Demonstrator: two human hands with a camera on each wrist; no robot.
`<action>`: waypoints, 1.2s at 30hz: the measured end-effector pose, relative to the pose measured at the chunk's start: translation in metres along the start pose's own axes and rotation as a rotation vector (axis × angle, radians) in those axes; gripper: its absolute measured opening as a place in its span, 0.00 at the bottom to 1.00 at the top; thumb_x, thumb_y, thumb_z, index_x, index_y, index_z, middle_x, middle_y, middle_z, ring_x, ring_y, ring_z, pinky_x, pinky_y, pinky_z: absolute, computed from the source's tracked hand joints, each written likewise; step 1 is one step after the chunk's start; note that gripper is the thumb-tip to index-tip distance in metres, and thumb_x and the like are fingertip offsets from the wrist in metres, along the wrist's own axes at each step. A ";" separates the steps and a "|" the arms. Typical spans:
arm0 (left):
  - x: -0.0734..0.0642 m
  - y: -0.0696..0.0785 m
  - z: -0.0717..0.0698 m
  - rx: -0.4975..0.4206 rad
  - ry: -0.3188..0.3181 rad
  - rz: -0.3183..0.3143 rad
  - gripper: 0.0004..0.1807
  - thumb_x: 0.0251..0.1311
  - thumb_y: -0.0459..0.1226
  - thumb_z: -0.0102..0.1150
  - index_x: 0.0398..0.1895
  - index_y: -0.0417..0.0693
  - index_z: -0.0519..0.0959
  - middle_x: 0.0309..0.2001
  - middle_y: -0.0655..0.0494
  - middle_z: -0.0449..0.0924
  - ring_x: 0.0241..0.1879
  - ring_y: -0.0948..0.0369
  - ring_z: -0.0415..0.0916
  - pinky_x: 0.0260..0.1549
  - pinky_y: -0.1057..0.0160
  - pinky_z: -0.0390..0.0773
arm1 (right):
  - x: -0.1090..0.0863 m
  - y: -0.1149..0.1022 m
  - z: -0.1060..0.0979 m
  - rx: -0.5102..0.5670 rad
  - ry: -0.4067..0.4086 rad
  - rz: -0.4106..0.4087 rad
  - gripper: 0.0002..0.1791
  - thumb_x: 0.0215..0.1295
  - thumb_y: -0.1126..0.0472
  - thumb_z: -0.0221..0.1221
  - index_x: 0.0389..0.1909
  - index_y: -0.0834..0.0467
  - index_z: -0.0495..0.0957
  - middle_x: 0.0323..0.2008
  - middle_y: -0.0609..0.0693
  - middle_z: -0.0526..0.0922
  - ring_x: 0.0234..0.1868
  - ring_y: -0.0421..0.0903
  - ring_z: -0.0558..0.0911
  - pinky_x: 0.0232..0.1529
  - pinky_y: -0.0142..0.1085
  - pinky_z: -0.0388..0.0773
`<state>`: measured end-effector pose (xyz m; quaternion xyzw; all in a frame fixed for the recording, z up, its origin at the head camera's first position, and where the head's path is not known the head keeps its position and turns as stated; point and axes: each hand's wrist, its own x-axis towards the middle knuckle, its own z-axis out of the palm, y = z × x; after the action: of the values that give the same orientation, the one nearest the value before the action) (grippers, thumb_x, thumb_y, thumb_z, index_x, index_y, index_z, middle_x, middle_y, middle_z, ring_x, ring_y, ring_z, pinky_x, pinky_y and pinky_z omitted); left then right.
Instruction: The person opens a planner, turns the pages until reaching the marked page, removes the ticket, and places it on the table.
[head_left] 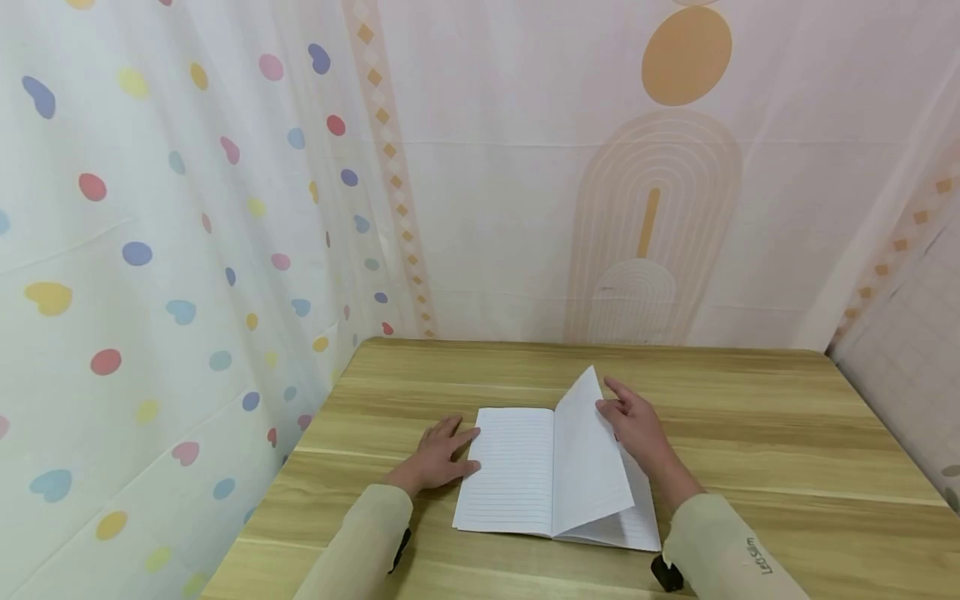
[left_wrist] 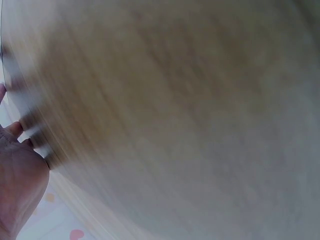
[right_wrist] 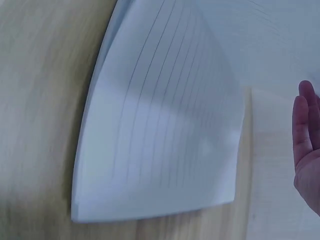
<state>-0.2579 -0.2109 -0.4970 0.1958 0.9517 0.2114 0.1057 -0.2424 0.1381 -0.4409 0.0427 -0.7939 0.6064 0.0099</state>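
An open lined notebook (head_left: 513, 471) lies on the table, its left page flat. One leaf (head_left: 588, 467) stands up at a slant from the spine over the right-hand pages. At the upper outer edge of that leaf is my right hand (head_left: 637, 429), fingertips against the paper and the index finger extended. The right wrist view shows its straight fingers (right_wrist: 301, 125) beyond the lined right-hand page (right_wrist: 165, 130). My left hand (head_left: 438, 454) rests with spread fingers at the notebook's left edge, thumb and index fingertips on the margin. Only part of the left hand (left_wrist: 22, 180) appears in its wrist view.
The wood-grain table (head_left: 750, 417) extends around the notebook on all sides. A patterned curtain (head_left: 487, 208) hangs behind its far edge, and a dotted curtain (head_left: 172, 358) runs along the left. Dark wrist straps (head_left: 666, 573) show at both sleeves.
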 end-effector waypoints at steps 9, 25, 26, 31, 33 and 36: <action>0.000 -0.001 0.001 -0.006 -0.001 0.002 0.35 0.69 0.52 0.56 0.75 0.49 0.63 0.77 0.35 0.45 0.76 0.40 0.38 0.70 0.38 0.41 | -0.004 -0.002 0.026 0.064 -0.205 -0.150 0.23 0.77 0.65 0.49 0.69 0.71 0.65 0.54 0.70 0.79 0.41 0.52 0.86 0.42 0.43 0.83; 0.001 -0.002 0.001 -0.027 0.048 0.014 0.28 0.76 0.45 0.44 0.73 0.42 0.65 0.76 0.35 0.50 0.75 0.39 0.42 0.70 0.37 0.42 | -0.032 0.027 0.068 -0.909 -0.433 -0.430 0.29 0.67 0.45 0.61 0.65 0.53 0.76 0.69 0.58 0.69 0.70 0.58 0.66 0.69 0.59 0.56; 0.001 -0.002 0.001 -0.040 0.051 0.010 0.27 0.78 0.45 0.41 0.73 0.41 0.65 0.76 0.35 0.50 0.75 0.39 0.42 0.70 0.37 0.42 | -0.033 0.027 0.069 -0.913 -0.434 -0.425 0.28 0.67 0.45 0.61 0.64 0.53 0.76 0.69 0.58 0.69 0.70 0.58 0.65 0.69 0.59 0.55; 0.002 -0.002 0.002 -0.091 0.063 -0.001 0.31 0.78 0.49 0.40 0.74 0.39 0.62 0.76 0.35 0.49 0.76 0.39 0.41 0.70 0.37 0.40 | -0.035 0.029 0.071 -0.940 -0.422 -0.436 0.28 0.67 0.44 0.61 0.64 0.52 0.77 0.69 0.57 0.69 0.70 0.58 0.66 0.69 0.59 0.56; 0.002 -0.002 0.002 -0.068 0.050 -0.001 0.35 0.74 0.52 0.47 0.76 0.41 0.60 0.76 0.36 0.49 0.76 0.40 0.41 0.70 0.38 0.40 | -0.034 0.030 0.071 -0.942 -0.420 -0.439 0.28 0.67 0.44 0.61 0.63 0.52 0.77 0.69 0.57 0.69 0.70 0.58 0.66 0.69 0.59 0.56; 0.001 -0.001 0.001 -0.028 0.030 0.012 0.39 0.68 0.54 0.56 0.76 0.45 0.60 0.76 0.35 0.47 0.76 0.39 0.40 0.70 0.37 0.41 | -0.033 0.033 0.069 -0.923 -0.404 -0.441 0.28 0.67 0.45 0.61 0.64 0.54 0.77 0.69 0.60 0.68 0.70 0.59 0.66 0.69 0.58 0.57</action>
<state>-0.2590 -0.2112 -0.4991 0.1970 0.9489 0.2282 0.0930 -0.2098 0.0819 -0.4934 0.3151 -0.9357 0.1586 0.0018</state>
